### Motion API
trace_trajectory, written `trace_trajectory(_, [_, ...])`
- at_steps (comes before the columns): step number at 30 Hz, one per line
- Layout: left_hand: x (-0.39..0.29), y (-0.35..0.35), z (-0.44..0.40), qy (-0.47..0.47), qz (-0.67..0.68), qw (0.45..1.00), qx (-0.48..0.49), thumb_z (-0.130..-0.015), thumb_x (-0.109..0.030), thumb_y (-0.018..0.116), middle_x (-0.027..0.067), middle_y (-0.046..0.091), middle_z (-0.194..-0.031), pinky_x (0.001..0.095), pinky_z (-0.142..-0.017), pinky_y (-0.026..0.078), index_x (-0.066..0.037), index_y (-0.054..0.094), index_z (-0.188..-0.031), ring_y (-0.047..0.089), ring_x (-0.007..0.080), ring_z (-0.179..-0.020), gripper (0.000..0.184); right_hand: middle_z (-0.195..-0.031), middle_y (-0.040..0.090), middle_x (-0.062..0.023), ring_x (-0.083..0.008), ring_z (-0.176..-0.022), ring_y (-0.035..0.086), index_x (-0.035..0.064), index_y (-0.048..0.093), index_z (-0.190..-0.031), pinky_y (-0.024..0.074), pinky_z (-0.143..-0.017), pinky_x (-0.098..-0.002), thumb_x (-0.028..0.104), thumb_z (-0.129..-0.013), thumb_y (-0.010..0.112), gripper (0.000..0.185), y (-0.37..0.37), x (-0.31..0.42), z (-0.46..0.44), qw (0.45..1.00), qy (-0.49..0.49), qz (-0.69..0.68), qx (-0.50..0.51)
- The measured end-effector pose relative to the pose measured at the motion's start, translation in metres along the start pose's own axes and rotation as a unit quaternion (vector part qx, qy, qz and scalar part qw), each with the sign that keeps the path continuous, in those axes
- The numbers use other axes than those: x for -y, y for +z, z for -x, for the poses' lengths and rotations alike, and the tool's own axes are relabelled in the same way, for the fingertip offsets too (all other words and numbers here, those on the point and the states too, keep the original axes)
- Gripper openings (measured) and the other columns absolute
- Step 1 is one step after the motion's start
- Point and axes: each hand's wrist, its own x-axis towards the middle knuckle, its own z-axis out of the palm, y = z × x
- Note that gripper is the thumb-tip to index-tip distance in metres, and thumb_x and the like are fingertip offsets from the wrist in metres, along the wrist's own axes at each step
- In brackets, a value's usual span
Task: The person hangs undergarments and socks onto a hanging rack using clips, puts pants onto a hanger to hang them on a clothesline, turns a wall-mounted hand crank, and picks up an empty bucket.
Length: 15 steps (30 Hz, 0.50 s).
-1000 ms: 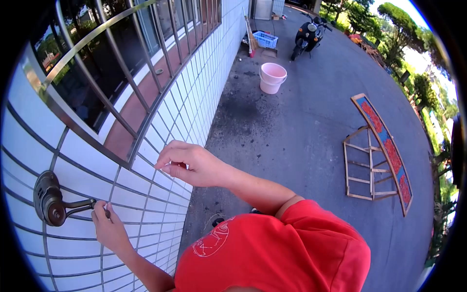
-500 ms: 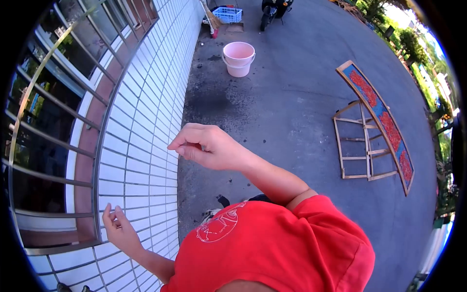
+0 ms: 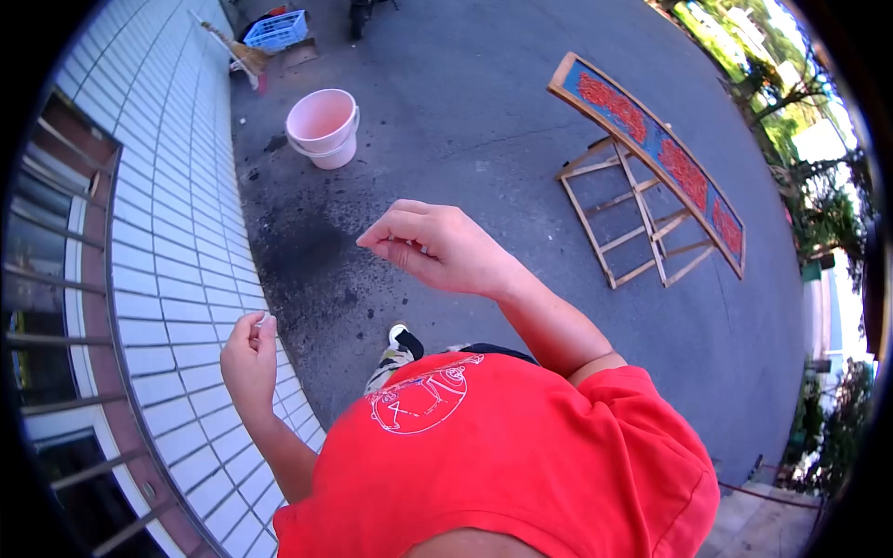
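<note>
My right hand [image 3: 442,244] is raised in front of my red shirt, with thumb and fingers pinched together. Small pale specks show between its fingers, too small to name. On the left, my left hand [image 3: 249,358] is held up before the white tiled wall [image 3: 177,307], fingers curled towards the thumb. A tiny pale spot shows at its fingertips; I cannot tell what it is. Neither hand touches the wall. Ahead, a pink bucket [image 3: 323,130] with a handle stands upright on the dark pavement, apart from both hands.
To the right, a wooden-framed drying rack [image 3: 651,139] holds patches of small red pieces on its wooden stand [image 3: 642,223]. A blue crate [image 3: 276,31] and a broom [image 3: 237,54] are near the wall ahead. Barred windows [image 3: 56,307] run along the left.
The view has turned and moved forward, so the bucket and rack appear further left and nearer. My left hand has risen and its fingers have closed more. My right hand stays pinched.
</note>
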Motion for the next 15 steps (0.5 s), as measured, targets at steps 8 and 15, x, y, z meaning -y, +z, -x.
trace_trajectory(8, [-0.117, 0.108, -0.213, 0.178, 0.077, 0.960, 0.201, -0.085, -0.021, 0.065, 0.0084, 0.061, -0.071, 0.0285, -0.057, 0.045, -0.001, 0.063, -0.102, 0.055, 0.0144, -0.058, 0.026, -0.085, 0.062, -0.0076, -0.0188, -0.075, 0.062, 0.0049, 0.065, -0.097, 0.0482, -0.065, -0.0285, 0.008, -0.087, 0.059, 0.012, -0.103, -0.110, -0.040, 0.975, 0.180, 0.083, -0.098])
trace_trajectory(15, [-0.216, 0.240, -0.364, 0.249, 0.019, 0.917, 0.310, -0.083, -0.020, 0.064, 0.0111, 0.063, -0.073, 0.0303, -0.062, 0.047, -0.001, 0.063, -0.102, 0.060, 0.0194, -0.064, 0.027, -0.081, 0.061, -0.0061, -0.0142, -0.072, 0.060, 0.0030, 0.065, -0.098, 0.0464, -0.063, -0.0255, 0.005, -0.087, 0.059, 0.013, -0.190, -0.260, -0.125, 0.972, 0.214, 0.045, -0.083])
